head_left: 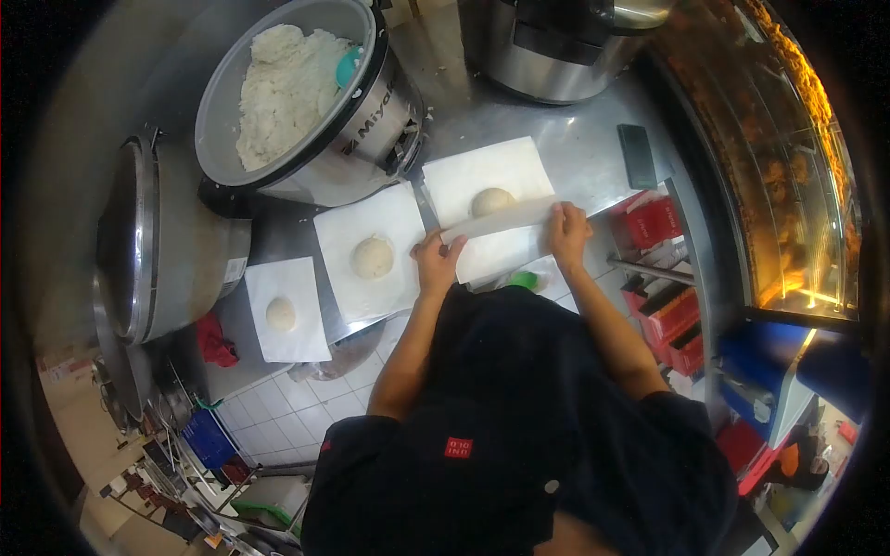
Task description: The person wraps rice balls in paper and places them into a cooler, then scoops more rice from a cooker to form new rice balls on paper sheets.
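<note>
Three white paper sheets lie in a row on the steel counter (pixel 575 148), each with a ball of rice on it. My left hand (pixel 436 264) and my right hand (pixel 567 233) pinch the near edge of the right sheet (pixel 482 171) and lift it in a fold toward its rice ball (pixel 491 199). The middle sheet (pixel 348 278) carries a larger rice ball (pixel 373 256). On the small left sheet (pixel 297 343) sits the third rice ball (pixel 281 313).
An open rice cooker (pixel 371 120) full of white rice (pixel 283 88), with a teal scoop (pixel 348 65), stands behind the sheets. A second cooker (pixel 556 46) is at the back, a large steel pot (pixel 148 250) on the left. A dark phone (pixel 637 156), red boxes (pixel 654 222) and a red cloth (pixel 215 341) lie nearby.
</note>
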`<move>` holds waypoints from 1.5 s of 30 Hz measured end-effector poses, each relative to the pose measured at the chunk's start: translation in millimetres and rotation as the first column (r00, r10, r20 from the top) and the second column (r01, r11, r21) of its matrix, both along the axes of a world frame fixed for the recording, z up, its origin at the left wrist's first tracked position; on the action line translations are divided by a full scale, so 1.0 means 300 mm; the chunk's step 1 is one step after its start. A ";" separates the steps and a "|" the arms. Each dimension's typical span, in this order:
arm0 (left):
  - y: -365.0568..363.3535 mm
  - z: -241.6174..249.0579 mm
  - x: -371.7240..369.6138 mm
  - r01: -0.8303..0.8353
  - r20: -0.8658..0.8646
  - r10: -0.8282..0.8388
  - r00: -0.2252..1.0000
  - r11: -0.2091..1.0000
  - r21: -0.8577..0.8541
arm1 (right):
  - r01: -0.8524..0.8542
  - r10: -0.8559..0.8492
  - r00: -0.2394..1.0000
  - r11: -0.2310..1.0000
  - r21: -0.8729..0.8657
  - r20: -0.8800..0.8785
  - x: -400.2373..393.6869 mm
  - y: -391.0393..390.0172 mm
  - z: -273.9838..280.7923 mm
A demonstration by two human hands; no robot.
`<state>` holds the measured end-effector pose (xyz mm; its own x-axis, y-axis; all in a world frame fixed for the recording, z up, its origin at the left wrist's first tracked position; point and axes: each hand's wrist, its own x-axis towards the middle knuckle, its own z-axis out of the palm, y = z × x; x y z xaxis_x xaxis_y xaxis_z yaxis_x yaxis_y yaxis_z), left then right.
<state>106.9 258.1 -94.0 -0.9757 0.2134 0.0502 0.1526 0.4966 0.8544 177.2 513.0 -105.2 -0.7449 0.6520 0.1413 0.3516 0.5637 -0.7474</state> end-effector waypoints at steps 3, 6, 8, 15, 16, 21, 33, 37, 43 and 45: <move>0.005 0.031 -0.018 0.042 -0.112 -0.051 0.992 0.996 -0.081 | 0.016 -0.016 0.999 1.000 0.008 -0.031 -0.010 -0.003 -0.004; 0.041 0.021 -0.057 0.035 -0.041 -0.042 0.998 0.987 -0.157 | -0.010 0.010 0.999 1.000 -0.002 -0.046 -0.013 -0.006 -0.004; 0.078 0.011 -0.081 -0.152 -0.016 0.151 0.988 0.978 -0.141 | 0.022 -0.022 0.998 1.000 0.009 -0.063 -0.031 -0.018 0.023; 0.154 0.013 -0.100 -0.306 -0.090 0.293 0.952 0.910 -0.279 | 0.094 -0.104 0.988 0.992 0.089 0.112 -0.059 -0.041 -0.012; 0.154 0.030 -0.103 -0.291 -0.086 0.278 0.957 0.915 -0.279 | 0.129 -0.131 0.991 0.982 0.139 0.010 -0.061 -0.046 -0.012; 0.161 0.025 -0.138 -0.273 -0.146 0.240 0.960 0.920 -0.283 | 0.129 -0.124 0.991 0.980 0.154 -0.043 -0.069 -0.039 -0.019; 0.140 0.095 -0.195 -0.186 -0.001 0.203 0.979 0.895 -0.404 | 0.144 -0.153 0.985 0.982 0.121 0.074 -0.097 0.006 0.025; 0.126 0.049 -0.237 -0.202 -0.423 -0.016 0.906 0.862 -0.464 | 0.161 -0.238 0.915 0.956 -0.245 -0.326 -0.188 0.064 0.136; 0.111 -0.002 -0.253 -0.089 -0.344 -0.108 0.933 0.856 -0.510 | -0.566 0.546 0.824 0.798 0.208 0.152 -0.447 0.058 0.170; 0.107 0.009 -0.243 -0.090 -0.328 -0.069 0.942 0.891 -0.445 | -0.661 0.548 0.729 0.719 0.214 0.411 -0.476 0.029 0.175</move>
<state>33.9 290.2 -91.1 -0.9223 0.2796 0.2668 0.3748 0.8153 0.4414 34.4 521.5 -52.8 -0.9992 0.0001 -0.0411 0.0164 0.9177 -0.3970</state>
